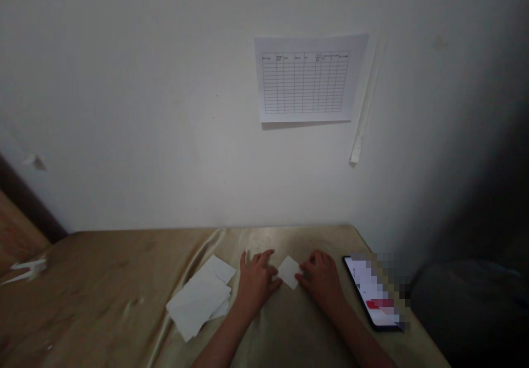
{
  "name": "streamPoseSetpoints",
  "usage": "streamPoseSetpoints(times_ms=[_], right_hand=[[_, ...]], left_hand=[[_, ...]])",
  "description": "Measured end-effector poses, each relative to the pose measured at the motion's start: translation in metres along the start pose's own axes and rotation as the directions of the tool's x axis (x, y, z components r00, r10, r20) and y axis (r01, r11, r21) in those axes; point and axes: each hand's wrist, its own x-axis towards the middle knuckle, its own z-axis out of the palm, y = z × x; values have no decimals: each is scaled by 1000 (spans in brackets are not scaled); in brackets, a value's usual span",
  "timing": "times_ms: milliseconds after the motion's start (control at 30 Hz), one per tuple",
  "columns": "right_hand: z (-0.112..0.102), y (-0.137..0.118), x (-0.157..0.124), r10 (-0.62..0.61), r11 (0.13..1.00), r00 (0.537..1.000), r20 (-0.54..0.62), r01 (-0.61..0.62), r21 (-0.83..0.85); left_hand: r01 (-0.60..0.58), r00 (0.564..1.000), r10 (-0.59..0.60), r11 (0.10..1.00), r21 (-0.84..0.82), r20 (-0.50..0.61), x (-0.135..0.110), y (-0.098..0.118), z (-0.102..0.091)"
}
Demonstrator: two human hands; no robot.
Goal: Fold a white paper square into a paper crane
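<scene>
I see small white paper square (pixel 289 272), looks folded | left hand (pixel 255 281) beside it, fingers wide | right hand (pixel 323 281) at its edge, can't tell grip | bigger white paper sheets (pixel 200 302) left of it, look unfolded

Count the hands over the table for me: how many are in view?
2: the left hand by the left side of the small paper square, the right hand by its right side. No others show.

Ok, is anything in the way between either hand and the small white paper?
Nothing visible: the left hand and right hand flank the small white paper closely. The sheets and phone lie outside them.
</scene>
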Motion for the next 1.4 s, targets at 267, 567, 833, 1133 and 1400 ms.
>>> streamPoseSetpoints(times_ms=[267, 567, 833, 1133, 1400], right_hand=[[5, 1, -1, 4, 1000, 999, -44, -5, -22], [15, 5, -2, -11, 1000, 996, -89, 8, -28], [23, 15, -1, -4, 997, 995, -99, 11, 72], [24, 27, 2, 34, 975, 998, -47, -23, 221], [23, 28, 3, 27, 958, 1000, 0, -26, 287]], left_hand=[[13, 1000, -15, 997, -72, -19, -5, 1, 1], [52, 997, -58, 994, -97, -56, -2, 0, 9], [3, 998, -10, 995, -98, -65, -2, 0, 22], [27, 1000, -27, 994, -103, 0, -1, 0, 25], [54, 998, -52, 989, -139, 19, -1, 2, 19]])
